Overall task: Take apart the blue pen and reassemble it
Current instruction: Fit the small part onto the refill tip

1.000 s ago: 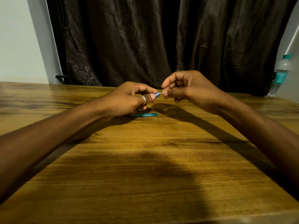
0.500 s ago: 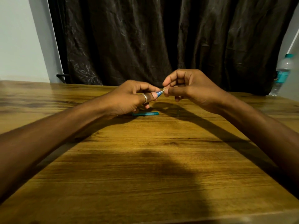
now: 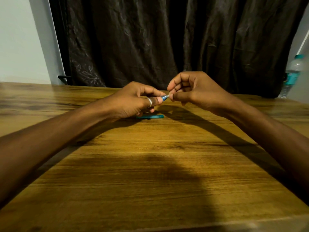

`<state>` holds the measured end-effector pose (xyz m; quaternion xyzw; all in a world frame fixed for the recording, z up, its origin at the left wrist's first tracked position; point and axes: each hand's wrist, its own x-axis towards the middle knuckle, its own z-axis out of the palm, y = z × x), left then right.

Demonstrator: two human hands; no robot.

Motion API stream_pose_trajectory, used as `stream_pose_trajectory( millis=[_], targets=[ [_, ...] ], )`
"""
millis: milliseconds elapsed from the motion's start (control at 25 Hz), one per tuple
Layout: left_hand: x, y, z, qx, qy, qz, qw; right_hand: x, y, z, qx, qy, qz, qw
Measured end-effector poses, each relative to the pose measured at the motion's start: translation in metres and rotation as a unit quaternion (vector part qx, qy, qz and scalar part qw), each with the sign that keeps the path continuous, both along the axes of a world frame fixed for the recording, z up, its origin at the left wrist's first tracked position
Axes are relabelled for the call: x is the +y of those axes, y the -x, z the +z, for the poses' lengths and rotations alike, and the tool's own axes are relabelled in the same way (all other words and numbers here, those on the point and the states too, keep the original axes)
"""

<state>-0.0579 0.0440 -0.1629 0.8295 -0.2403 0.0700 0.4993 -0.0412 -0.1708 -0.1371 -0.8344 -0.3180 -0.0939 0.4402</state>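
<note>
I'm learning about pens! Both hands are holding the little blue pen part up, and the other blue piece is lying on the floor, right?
Not quite. The head view shows the other blue piece lying on the wooden table, under the left hand, not on the floor. The left hand and right hand do pinch the blue pen part between them.

Wooden table [image 3: 150, 181], brown grain, shadowed across near middle. Flat teal pen part [image 3: 150, 116] laid lengthwise on it, under left hand's shadow. Nothing further made out resting directly on tabletop.
</note>
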Motion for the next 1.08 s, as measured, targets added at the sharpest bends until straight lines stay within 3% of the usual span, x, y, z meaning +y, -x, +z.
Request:
stream_pose_trajectory(
  millis=[720,1080],
  targets=[
    [0.0,-0.003,0.0,0.001,0.023,-0.032,0.999,0.0,-0.006,-0.005,-0.013,0.007,0.008,1.0],
    [0.0,0.0,0.001,-0.001,-0.013,-0.011,1.0,-0.002,-0.012,-0.007,-0.022,0.042,0.019,0.999]
  ],
)
